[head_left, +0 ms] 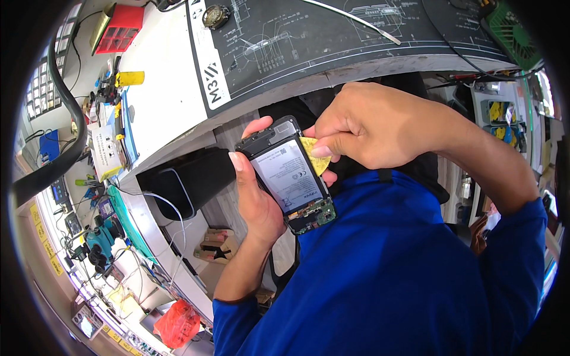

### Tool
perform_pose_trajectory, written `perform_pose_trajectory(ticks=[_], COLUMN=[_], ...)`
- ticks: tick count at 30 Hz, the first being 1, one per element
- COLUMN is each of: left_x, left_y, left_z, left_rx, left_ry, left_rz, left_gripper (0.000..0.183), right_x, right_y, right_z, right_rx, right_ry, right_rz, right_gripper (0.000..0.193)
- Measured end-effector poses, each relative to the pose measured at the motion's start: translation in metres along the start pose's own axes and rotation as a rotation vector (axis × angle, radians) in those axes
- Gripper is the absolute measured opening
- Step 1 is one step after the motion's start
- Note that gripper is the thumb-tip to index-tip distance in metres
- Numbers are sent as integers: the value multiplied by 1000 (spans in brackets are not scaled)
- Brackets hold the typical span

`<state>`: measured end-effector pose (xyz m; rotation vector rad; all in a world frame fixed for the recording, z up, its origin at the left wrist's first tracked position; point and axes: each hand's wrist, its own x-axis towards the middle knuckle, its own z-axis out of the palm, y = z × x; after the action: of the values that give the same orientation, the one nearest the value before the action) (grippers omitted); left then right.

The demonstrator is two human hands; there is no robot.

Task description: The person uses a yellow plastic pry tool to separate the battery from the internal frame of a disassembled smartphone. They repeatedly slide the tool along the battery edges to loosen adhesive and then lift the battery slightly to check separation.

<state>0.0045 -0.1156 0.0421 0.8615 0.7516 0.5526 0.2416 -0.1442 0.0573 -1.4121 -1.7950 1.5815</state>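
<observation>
One opened phone (288, 177) sat in the L hand (260, 206), over the lap & just off the desk (166, 65) edge, tilted w/ its top end leaning L. Silver batt. (282, 168) filled its middle; a green circuit board (318, 215) showed at the end nearest the blue shirt (386, 261). A yellow wedge (316, 161) met the phone's R long side, toward the top. Tip depth hidden; couldn't tell if it was in a gap or only against the rim.

Technique (my judgement): wedge was best held flat & shallow, w/ short, even strokes along the frame. Steep angle or deep push risked nicking batt. or snagging bd. parts. L fingertips needed to stay clear of the wedge's line in case of a slip; one showed close below it.

Pose: L hand clamped on phone, thumb along L side, fingers wrapped underneath, tips visible past both sides. R hand (369, 127) pinched the wedge, thumb on the near face, other fingers curled. R elbow bent, out wide; R forearm slanted in from the R. L forearm ran up from below.

Beyond: black printed mat (314, 50) on desk.
</observation>
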Motion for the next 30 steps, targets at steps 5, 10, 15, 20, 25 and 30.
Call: perform_pose_trajectory(ticks=[5,10,15,20,25,30], left_x=[1,0,-4,-6,-6,-10], left_y=[-2,7,-2,-8,-12,-7], left_z=[-13,1,-5,-5,1,1], left_rx=[-134,-233,-266,-254,-279,-182], left_ry=[-80,27,-36,-70,-88,-78], left_rz=[55,139,122,158,166,167], left_gripper=[72,64,61,63,64,63], right_x=[0,-5,-18,-27,-30,-28], right_y=[-5,0,-7,-10,-8,-8], right_z=[7,23,26,30,26,22], right_rx=[52,187,213,227,191,203], right_ry=[125,256,268,319,309,279], right_rz=[-33,-192,-165,-167,-157,-181], right_gripper=[30,24,28,29,28,28])
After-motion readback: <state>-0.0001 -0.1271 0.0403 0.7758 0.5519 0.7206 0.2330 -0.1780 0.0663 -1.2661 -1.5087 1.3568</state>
